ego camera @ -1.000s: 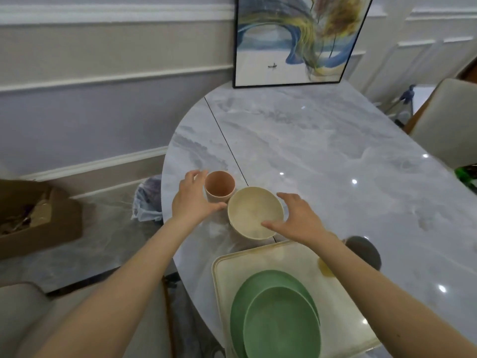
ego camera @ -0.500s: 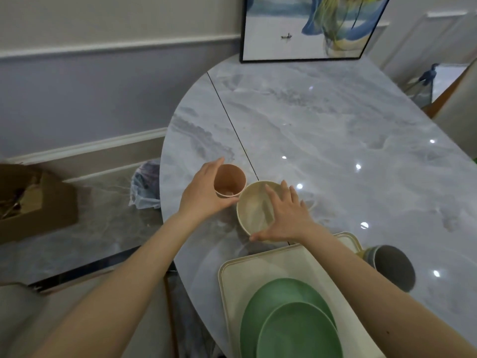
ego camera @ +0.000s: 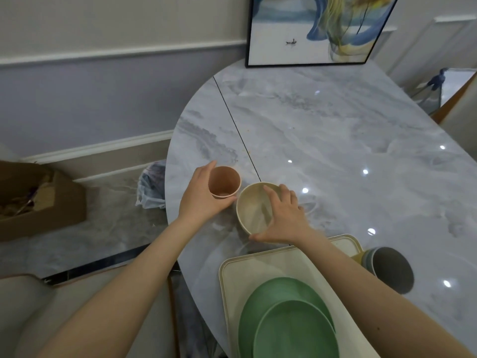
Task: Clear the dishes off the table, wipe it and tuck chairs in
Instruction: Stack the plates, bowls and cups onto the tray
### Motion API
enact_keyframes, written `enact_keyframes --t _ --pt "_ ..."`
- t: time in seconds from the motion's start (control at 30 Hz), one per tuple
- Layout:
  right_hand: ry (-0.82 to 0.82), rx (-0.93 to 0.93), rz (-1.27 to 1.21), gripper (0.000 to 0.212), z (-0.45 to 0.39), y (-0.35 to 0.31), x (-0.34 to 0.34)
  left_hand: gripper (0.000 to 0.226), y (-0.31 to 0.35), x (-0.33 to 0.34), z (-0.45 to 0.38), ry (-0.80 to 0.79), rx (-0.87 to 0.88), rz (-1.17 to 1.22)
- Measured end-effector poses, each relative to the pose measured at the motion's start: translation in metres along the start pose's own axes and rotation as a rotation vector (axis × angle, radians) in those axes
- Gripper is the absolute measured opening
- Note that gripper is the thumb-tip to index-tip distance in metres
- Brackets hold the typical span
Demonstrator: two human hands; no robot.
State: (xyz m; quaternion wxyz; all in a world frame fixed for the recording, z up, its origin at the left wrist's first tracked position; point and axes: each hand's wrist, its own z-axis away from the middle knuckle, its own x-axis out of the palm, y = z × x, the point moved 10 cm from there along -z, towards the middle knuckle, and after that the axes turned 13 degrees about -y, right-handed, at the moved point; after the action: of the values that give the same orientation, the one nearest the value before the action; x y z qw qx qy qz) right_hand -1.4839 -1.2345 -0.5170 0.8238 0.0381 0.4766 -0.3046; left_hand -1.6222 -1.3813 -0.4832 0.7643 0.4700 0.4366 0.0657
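Observation:
On the grey marble table, my left hand grips a pink cup near the table's left edge. Right beside it sits a cream bowl; my right hand grips its right rim, fingers over the edge and thumb at the near side. In front of me lies a cream tray carrying two stacked green plates. A grey cup stands just right of the tray with a yellow item behind it.
A framed painting leans on the wall at the table's far end. A beige chair stands at my lower left, another chair at the right edge. On the floor lie a cardboard box and a plastic bag.
My right hand moved from beside the cream bowl onto its rim and took hold of it. My left hand closed more firmly around the pink cup, which now looks tilted. The view dipped down.

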Motion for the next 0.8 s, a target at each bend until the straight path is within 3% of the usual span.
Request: enact_keyframes --t 0.23,0.5,0.8 --pt "0.045 -0.064 -0.074 0.125 0.029 -0.001 -0.013 0.094 0.005 -0.015 0.040 0.079 -0.032 0.016" --pt "0.095 -0.193 0.009 0.119 0.103 -0.003 -0.039 0.093 0.039 -0.021 0.113 0.199 -0.081 0.064" --pt "0.050 -0.315 0.029 0.119 0.199 0.013 -0.023 0.093 0.066 -0.008 0.215 0.327 -0.144 0.002"
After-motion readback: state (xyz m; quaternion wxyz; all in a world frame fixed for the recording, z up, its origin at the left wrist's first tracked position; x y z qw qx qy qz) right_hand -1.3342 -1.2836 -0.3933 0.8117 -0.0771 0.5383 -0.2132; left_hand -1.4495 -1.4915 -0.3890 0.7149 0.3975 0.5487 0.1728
